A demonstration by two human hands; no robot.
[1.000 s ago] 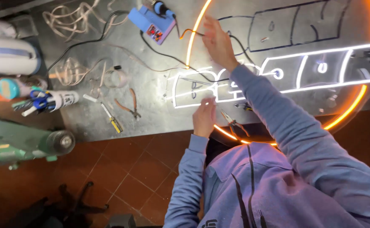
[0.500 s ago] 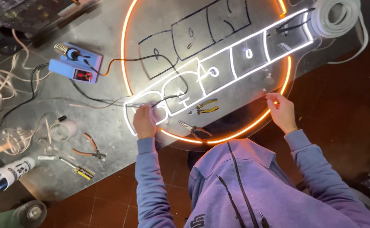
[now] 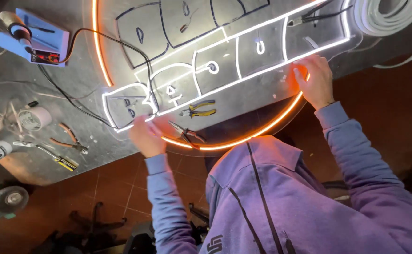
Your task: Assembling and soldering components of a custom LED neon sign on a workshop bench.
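Orange-lit tubing rings the round sign panel (image 3: 243,70) on the tabletop (image 3: 74,80). Left hand (image 3: 145,137) pinches the panel's near-left edge; right hand (image 3: 315,81) presses its near-right rim, grip closed there. It looks stiff, light, fragile: best held by the rim.

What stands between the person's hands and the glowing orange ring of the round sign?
Nothing visible does. The left hand and the right hand each rest directly on the glowing orange ring. Dark-handled pliers lie across the ring, beside the left hand.
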